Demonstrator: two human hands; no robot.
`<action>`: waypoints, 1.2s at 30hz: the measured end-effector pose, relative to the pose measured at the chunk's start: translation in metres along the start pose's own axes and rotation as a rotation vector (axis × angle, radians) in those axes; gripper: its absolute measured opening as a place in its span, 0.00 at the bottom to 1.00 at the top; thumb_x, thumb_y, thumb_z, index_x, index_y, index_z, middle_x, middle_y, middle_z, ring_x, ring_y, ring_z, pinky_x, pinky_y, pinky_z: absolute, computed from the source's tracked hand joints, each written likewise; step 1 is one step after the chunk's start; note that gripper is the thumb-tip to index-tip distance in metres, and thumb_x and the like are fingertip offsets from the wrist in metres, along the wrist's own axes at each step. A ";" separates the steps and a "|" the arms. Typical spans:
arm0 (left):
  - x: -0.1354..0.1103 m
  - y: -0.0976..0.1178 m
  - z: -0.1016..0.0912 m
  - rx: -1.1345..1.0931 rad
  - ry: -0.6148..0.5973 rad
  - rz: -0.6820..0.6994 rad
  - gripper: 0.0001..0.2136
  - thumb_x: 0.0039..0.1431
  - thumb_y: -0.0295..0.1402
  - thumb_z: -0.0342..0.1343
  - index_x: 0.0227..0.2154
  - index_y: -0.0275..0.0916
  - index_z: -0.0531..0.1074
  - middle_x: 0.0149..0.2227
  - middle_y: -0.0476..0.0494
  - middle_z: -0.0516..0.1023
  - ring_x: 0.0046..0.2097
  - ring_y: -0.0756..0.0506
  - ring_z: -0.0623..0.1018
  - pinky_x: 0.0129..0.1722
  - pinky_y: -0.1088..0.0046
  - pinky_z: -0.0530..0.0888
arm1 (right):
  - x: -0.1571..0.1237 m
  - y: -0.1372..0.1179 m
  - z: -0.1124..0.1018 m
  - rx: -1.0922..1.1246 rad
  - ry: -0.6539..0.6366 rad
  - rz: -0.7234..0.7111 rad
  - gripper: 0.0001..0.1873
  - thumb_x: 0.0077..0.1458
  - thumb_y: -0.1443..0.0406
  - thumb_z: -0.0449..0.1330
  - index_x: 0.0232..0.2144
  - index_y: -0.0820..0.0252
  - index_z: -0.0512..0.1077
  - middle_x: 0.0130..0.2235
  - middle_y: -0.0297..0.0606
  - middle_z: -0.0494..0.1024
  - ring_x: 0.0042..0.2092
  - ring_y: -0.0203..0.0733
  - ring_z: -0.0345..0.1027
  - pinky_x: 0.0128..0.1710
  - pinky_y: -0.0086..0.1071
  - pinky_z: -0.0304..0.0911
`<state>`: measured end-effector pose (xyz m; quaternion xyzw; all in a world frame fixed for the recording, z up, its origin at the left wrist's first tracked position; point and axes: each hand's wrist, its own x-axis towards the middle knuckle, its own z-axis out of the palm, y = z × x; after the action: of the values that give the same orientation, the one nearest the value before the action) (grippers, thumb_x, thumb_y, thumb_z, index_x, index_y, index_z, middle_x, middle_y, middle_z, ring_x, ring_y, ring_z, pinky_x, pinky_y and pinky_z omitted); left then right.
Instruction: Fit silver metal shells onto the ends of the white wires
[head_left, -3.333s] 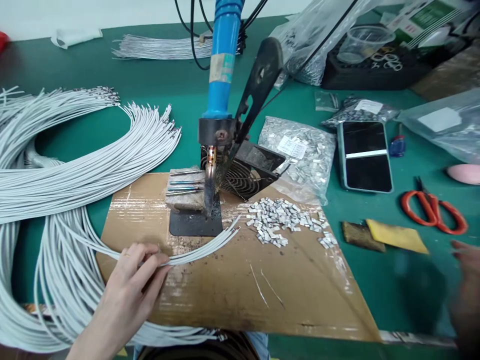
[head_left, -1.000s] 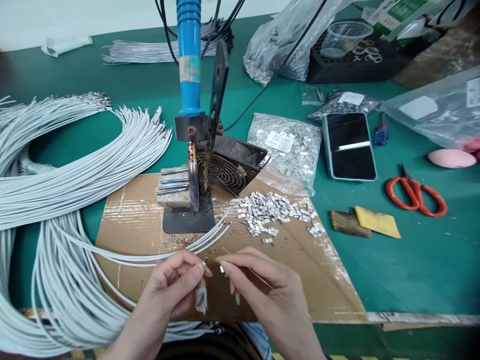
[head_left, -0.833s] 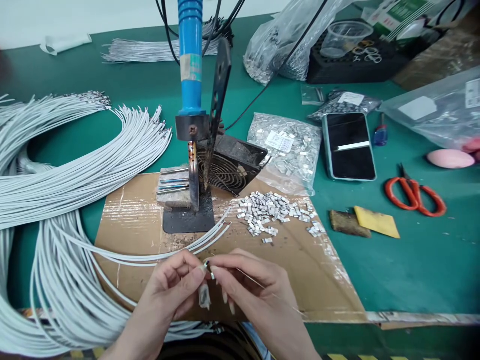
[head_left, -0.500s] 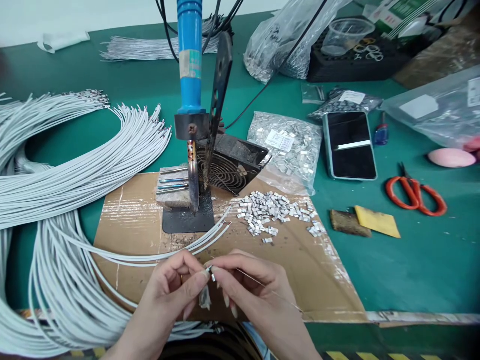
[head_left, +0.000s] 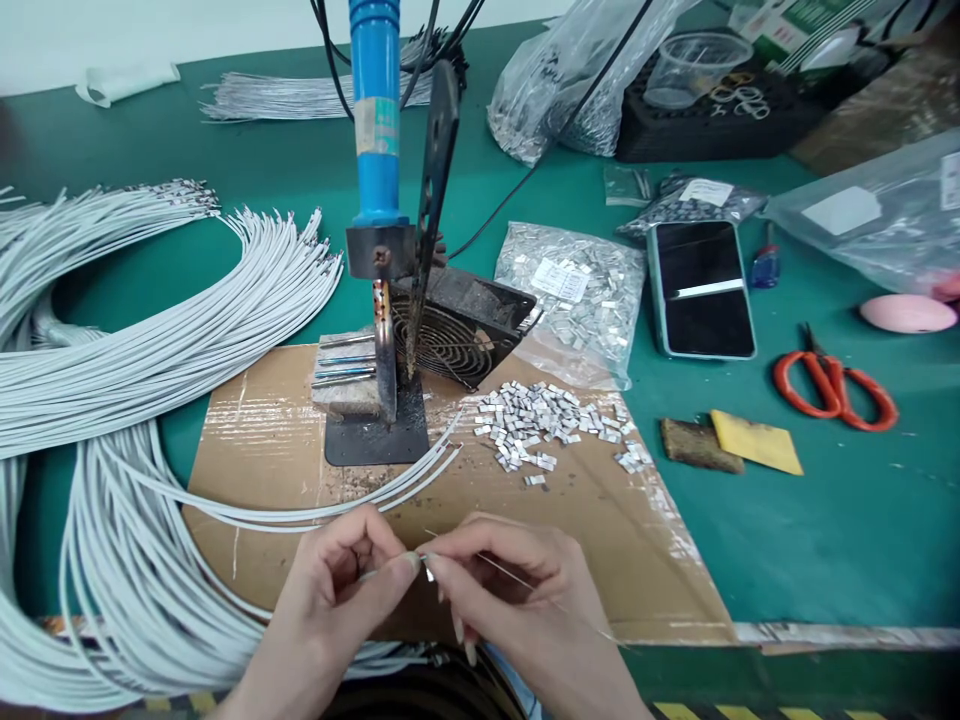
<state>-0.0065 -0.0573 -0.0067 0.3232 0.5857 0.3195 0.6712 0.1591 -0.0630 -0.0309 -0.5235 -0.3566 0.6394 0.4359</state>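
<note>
My left hand [head_left: 337, 590] pinches the stripped end of a white wire [head_left: 379, 573] over the near edge of the cardboard sheet [head_left: 600, 560]. My right hand [head_left: 510, 590] pinches a small metal terminal [head_left: 428, 571] against that wire end; the fingertips of both hands meet. A few more white wires [head_left: 352, 505] lie fanned just beyond my hands. Behind them stands a blue-handled soldering iron [head_left: 375, 130] in its black stand [head_left: 375, 435]. A loose pile of small metal terminals [head_left: 536, 425] lies on the cardboard to the right of the stand.
Large bundles of white wires [head_left: 150, 340] fill the left side of the green table. A small black fan [head_left: 457, 330] sits behind the stand. Right of it lie a bag of terminals [head_left: 581, 300], a phone [head_left: 701, 290], red scissors [head_left: 836, 385], and a yellow and brown sponge [head_left: 731, 445].
My right hand came in from the far right and met my left. The left hand lifted a single wire end, and both hands then drew slightly nearer me with the terminal at the wire tip.
</note>
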 end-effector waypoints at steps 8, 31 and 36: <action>-0.002 0.003 0.017 0.120 0.139 0.088 0.24 0.53 0.56 0.67 0.21 0.40 0.70 0.19 0.55 0.63 0.24 0.52 0.58 0.25 0.75 0.57 | -0.003 -0.017 0.005 -0.031 0.064 0.062 0.07 0.54 0.64 0.69 0.26 0.57 0.85 0.22 0.31 0.73 0.21 0.30 0.64 0.20 0.22 0.61; 0.005 0.005 0.021 -0.064 0.251 0.236 0.06 0.56 0.33 0.69 0.27 0.39 0.79 0.22 0.53 0.77 0.25 0.54 0.72 0.27 0.84 0.69 | 0.008 -0.005 0.000 -0.135 -0.032 -0.275 0.11 0.62 0.68 0.65 0.42 0.48 0.86 0.25 0.29 0.76 0.22 0.29 0.69 0.22 0.19 0.65; 0.001 0.002 0.026 0.138 0.344 0.317 0.04 0.56 0.30 0.64 0.26 0.41 0.79 0.23 0.53 0.78 0.26 0.53 0.75 0.28 0.84 0.71 | 0.011 -0.009 -0.004 0.012 -0.107 -0.085 0.08 0.62 0.63 0.66 0.38 0.52 0.87 0.25 0.31 0.74 0.21 0.29 0.68 0.20 0.19 0.63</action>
<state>0.0195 -0.0571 -0.0034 0.3968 0.6537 0.4305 0.4794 0.1640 -0.0497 -0.0270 -0.4704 -0.3973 0.6494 0.4462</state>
